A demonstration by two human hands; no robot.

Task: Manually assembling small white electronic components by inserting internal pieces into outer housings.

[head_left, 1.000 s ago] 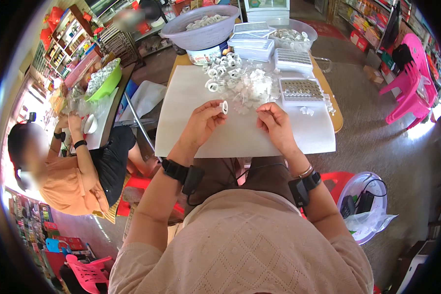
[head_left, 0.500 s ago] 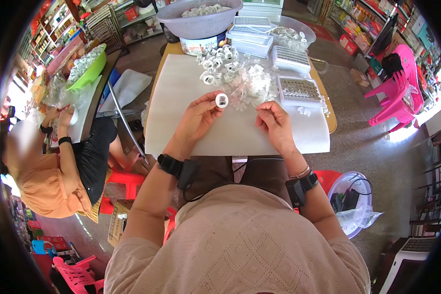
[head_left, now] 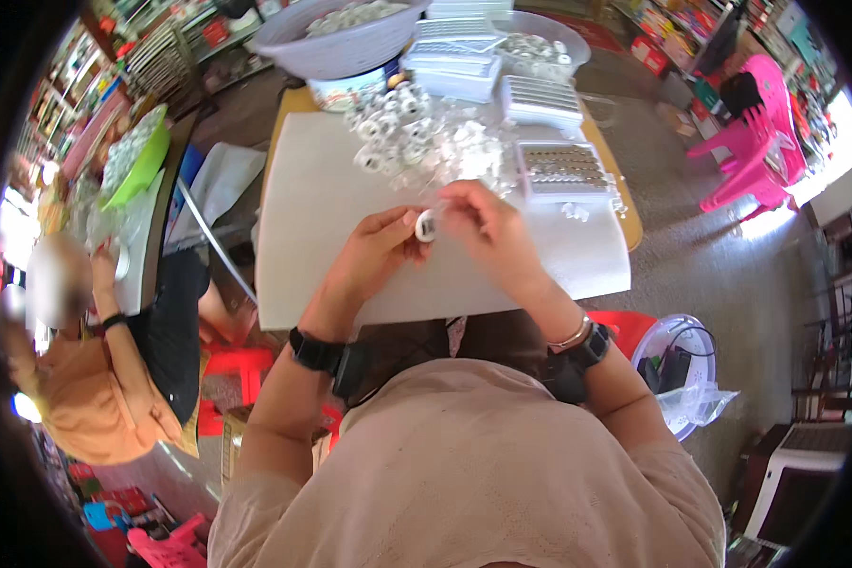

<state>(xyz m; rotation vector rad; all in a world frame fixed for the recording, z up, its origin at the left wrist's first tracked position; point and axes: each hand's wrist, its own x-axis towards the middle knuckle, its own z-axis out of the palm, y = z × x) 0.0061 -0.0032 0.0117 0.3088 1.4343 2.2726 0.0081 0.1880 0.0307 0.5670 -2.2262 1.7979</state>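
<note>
Between the thumb and fingers of my left hand (head_left: pixel 374 251) is a small round white plastic part (head_left: pixel 426 226) with a dark square centre. My right hand (head_left: pixel 490 232) is just right of that part, over the near edge of the pile. Motion smears its fingertips, so whether they hold anything is unclear. Beyond my hands lies a heap of small clear and white plastic pieces (head_left: pixel 478 151). White round parts with dark centres (head_left: pixel 383 128) are piled at its left. To the right sits a white tray (head_left: pixel 568 196) with rows of small metallic pieces.
A lavender basket (head_left: pixel 336 52) stands on a tub at the table's back left. Stacked white trays (head_left: pixel 452 80) and a clear bowl (head_left: pixel 573 47) are beside it. At left, another person (head_left: pixel 114 379) works by a green basin (head_left: pixel 147 170). A bucket (head_left: pixel 701 369) stands right of me.
My right hand has moved left, up to the part in my left hand. The left hand sits slightly lower in the picture. The whole view has shifted a little.
</note>
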